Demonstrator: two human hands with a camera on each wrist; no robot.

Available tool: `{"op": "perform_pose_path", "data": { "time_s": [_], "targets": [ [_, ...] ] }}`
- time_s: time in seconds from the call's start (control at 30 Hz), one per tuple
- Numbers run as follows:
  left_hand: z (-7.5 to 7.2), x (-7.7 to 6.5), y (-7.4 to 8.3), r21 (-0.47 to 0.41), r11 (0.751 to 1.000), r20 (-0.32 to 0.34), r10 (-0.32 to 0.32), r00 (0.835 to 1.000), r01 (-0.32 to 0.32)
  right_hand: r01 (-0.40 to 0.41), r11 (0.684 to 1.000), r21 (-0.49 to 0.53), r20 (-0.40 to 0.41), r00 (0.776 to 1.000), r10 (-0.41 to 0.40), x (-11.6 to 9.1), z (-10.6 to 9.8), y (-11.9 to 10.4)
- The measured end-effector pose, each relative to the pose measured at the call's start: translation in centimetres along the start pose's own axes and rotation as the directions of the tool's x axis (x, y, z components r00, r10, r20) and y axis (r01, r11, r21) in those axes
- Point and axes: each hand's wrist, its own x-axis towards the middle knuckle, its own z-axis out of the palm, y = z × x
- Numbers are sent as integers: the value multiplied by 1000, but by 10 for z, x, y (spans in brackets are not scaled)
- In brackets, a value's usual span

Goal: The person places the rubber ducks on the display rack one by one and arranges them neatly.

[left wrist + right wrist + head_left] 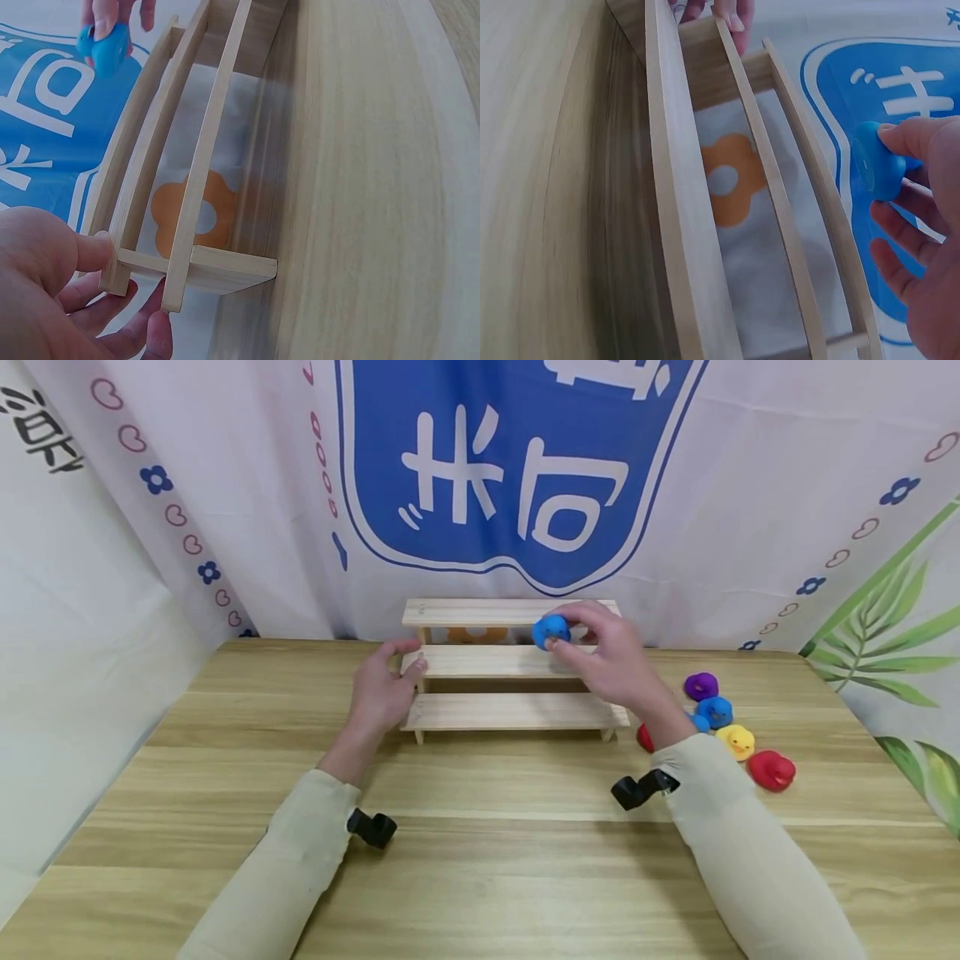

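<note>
A blue rubber duck (551, 632) is pinched between the thumb and fingers of my right hand (611, 652). It is held in the air in front of the top tier of a three-tier wooden shelf (510, 712), apart from the boards in the right wrist view, where the duck (879, 161) shows its flat underside. My left hand (381, 689) grips the shelf's left end. In the left wrist view that hand (45, 262) has its thumb on the middle board's end and its fingers curled beneath.
Right of the shelf lie several ducks on the wooden table (480, 860): a purple duck (701, 686), a blue duck (715, 712), a yellow duck (736, 742) and a red duck (772, 771). Others are partly hidden by my right wrist. A printed curtain (285, 527) hangs behind the shelf.
</note>
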Motion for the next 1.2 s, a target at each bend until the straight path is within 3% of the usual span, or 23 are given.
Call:
{"op": "perform_pose_path", "data": {
  "time_s": [0.63,1.2],
  "targets": [
    [1,0,-1,7,1000,5,12,1000,-12,-1,998,66,54,999,-2,52,51,-32],
    [1,0,-2,30,999,1,27,1000,-27,-112,993,43,86,990,108,80,77,-41]
  ]
}}
